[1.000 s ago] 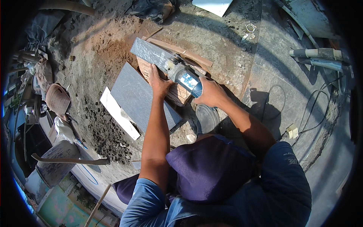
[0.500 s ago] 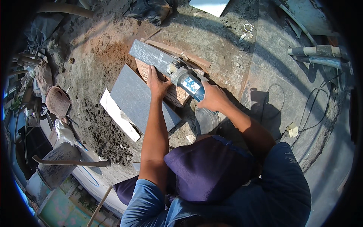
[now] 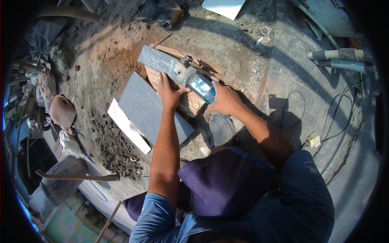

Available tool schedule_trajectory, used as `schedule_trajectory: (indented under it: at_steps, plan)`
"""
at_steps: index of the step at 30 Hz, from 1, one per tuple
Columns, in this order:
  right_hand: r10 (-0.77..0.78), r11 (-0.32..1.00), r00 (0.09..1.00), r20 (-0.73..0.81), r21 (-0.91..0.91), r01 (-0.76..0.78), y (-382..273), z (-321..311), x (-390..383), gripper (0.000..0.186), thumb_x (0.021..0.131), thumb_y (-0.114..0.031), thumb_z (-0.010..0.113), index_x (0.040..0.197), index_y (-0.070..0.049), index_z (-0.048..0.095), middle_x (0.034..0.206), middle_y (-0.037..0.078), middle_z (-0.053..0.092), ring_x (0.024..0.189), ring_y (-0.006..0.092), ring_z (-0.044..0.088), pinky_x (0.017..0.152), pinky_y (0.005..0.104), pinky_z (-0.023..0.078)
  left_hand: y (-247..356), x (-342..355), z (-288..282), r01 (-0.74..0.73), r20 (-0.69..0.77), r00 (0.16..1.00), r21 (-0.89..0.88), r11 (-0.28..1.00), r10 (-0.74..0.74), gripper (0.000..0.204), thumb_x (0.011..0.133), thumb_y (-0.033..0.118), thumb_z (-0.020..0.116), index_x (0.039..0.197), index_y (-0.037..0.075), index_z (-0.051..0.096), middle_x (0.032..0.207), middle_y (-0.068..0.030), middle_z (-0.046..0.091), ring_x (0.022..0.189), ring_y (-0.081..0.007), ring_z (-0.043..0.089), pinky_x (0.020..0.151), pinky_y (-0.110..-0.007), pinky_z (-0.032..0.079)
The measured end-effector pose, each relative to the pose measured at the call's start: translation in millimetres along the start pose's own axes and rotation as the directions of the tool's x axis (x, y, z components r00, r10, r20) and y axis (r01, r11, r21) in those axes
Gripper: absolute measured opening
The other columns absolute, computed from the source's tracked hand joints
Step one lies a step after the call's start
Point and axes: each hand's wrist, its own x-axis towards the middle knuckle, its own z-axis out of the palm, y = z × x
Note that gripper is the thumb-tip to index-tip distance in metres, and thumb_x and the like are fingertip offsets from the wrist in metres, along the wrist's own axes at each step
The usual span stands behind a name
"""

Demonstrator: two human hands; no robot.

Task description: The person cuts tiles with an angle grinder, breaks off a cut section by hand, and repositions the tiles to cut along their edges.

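Note:
My right hand (image 3: 226,99) is wrapped around the body of a blue and grey angle grinder (image 3: 200,86). The grinder's head lies over a narrow grey tile strip (image 3: 159,56), which rests on a wooden block (image 3: 192,106). The grinder partly covers the strip's right part, and the contact of its disc with the tile cannot be made out. My left hand (image 3: 168,94) lies on the block and the strip's near edge, fingers stretched out and thumb spread toward the grinder. Beside it a larger grey tile (image 3: 152,106) lies flat on the ground.
A white strip (image 3: 129,127) lies left of the large tile. Beyond the block is a thin wooden batten (image 3: 210,66). A round dark disc-like object (image 3: 222,128) sits near my knees. At right a cable (image 3: 337,113) runs over the concrete. A wooden handle (image 3: 77,175) stands lower left.
The grinder has shifted slightly up and left over the tile strip. My left thumb has swung out to the right, and the strip's far left end sits a little lower.

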Motion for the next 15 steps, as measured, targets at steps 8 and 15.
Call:
schedule_trajectory:
  at_steps: [8, 15]
  plan:
    - [-0.080, 0.996, 0.997, -0.007, -0.042, 0.080, -12, -4, 17, 0.088, 0.066, -0.023, 0.080, 0.142, 0.005, 0.046, 0.115, 0.031, 0.069, 0.109, 0.0441, 0.068, 0.094, 0.0476, 0.054, -7, 2, 14, 0.014, -0.048, 0.999, 0.090, 0.996, -0.010, 0.131, 0.057, 0.049, 0.096, 0.160, 0.002, 0.030, 0.168, -0.0226, 0.027, 0.154, -0.0400, 0.026, 0.123, -0.052, 0.019]
    - [-0.115, 0.989, 0.993, 0.031, -0.092, 0.118, -24, -13, 46, 0.063, 0.069, -0.024, 0.082, 0.119, 0.001, 0.054, 0.112, 0.027, 0.071, 0.110, 0.0440, 0.068, 0.096, 0.0512, 0.054, 3, 6, 4, 0.004, -0.052, 0.999, -0.002, 1.000, -0.004, 0.119, 0.064, 0.043, 0.093, 0.157, -0.001, 0.034, 0.165, -0.0223, 0.032, 0.152, -0.0392, 0.031, 0.122, -0.053, 0.027]
